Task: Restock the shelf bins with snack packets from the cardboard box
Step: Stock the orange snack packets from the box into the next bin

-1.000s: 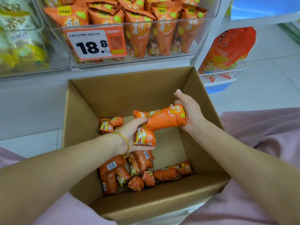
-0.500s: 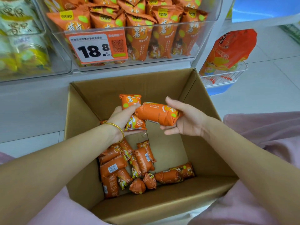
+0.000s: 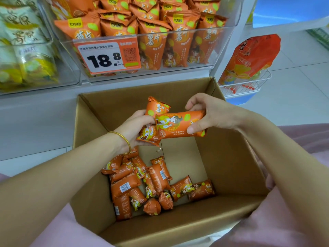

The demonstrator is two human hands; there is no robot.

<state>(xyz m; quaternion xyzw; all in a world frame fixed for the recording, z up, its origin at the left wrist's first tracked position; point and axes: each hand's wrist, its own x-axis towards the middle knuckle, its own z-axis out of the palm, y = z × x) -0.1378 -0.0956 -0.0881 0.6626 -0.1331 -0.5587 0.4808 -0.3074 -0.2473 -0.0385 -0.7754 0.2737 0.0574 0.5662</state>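
An open cardboard box (image 3: pixel 89 139) stands on the floor below the shelf, with several orange snack packets (image 3: pixel 142 184) lying on its bottom at the left. My left hand (image 3: pixel 132 130), with a gold bangle on the wrist, grips an upright orange packet (image 3: pixel 156 108) above the box. My right hand (image 3: pixel 211 114) pinches a second orange packet (image 3: pixel 175 125), held sideways and laid against the first one. The clear shelf bin (image 3: pixel 178 72) above is packed with the same orange packets standing upright.
An orange price tag (image 3: pixel 106 57) reading 18.8 hangs on the bin's front. A neighbouring bin (image 3: pixel 26 50) at the left holds yellow-white packets. To the right, a white wire basket (image 3: pixel 249 84) carries a large orange bag (image 3: pixel 252 57). Pink cloth covers my knees either side of the box.
Both hands have risen out of the box toward the shelf. The right hand's packet has turned its printed face up and moved against the packet in the left hand.
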